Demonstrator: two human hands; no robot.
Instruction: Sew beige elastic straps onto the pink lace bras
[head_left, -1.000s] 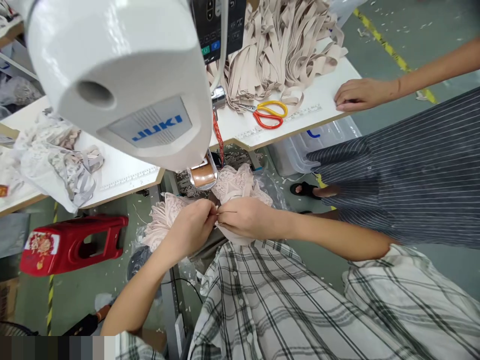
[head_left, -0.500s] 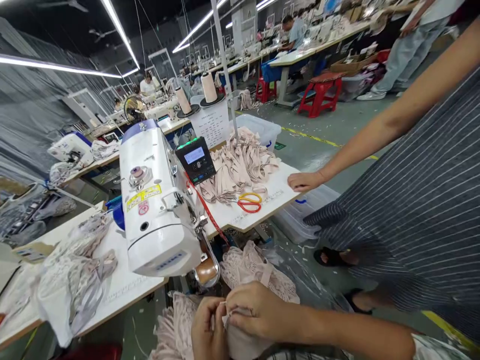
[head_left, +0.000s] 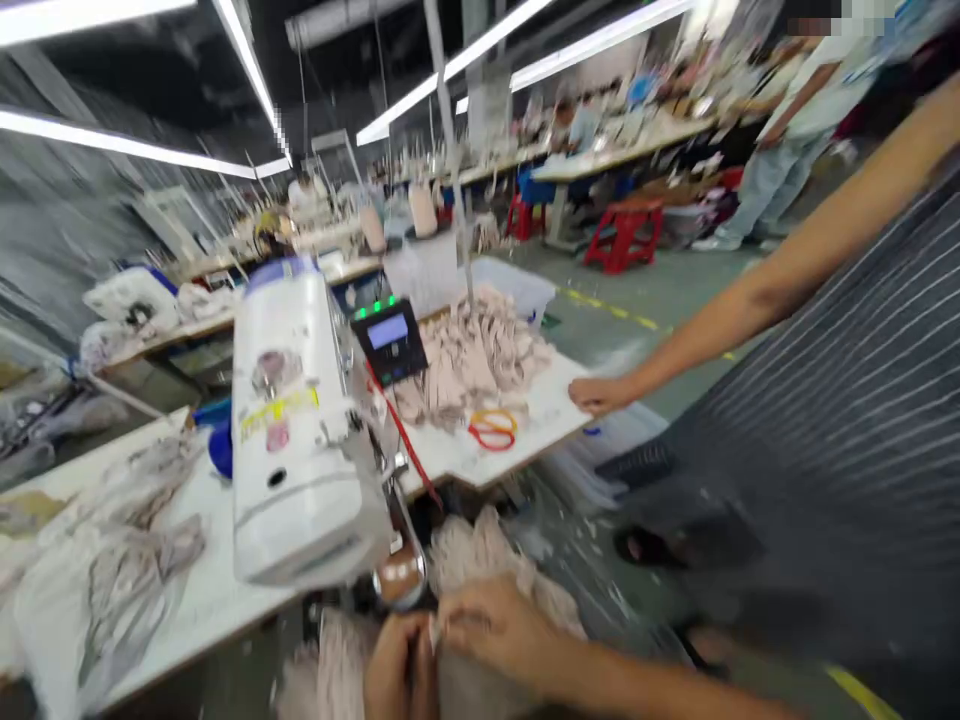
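Observation:
At the bottom of the head view, my left hand [head_left: 399, 665] and my right hand [head_left: 501, 632] are close together, fingers pinched. Between them they grip a pale beige fabric piece [head_left: 476, 690], which hangs below my right hand; its exact kind is not clear. Just beyond my hands is a white sewing machine [head_left: 300, 480] with a small lit control panel [head_left: 390, 338]. Beige lace fabric [head_left: 487, 550] lies in a heap under the table edge, and more pleated beige fabric [head_left: 341, 665] is left of my hands. The picture is blurred.
Scissors with orange and red handles [head_left: 493, 430] lie by a pile of beige strips [head_left: 480, 355] on the white table [head_left: 540, 410]. A person's hand [head_left: 600, 393] rests on its right corner. Lace garments [head_left: 142, 560] lie left of the machine. A red stool [head_left: 624, 235] stands farther back.
The view has tilted, so the table and machine sit slightly lower and further left, and blur has grown. Both hands keep their pinch on the beige fabric.

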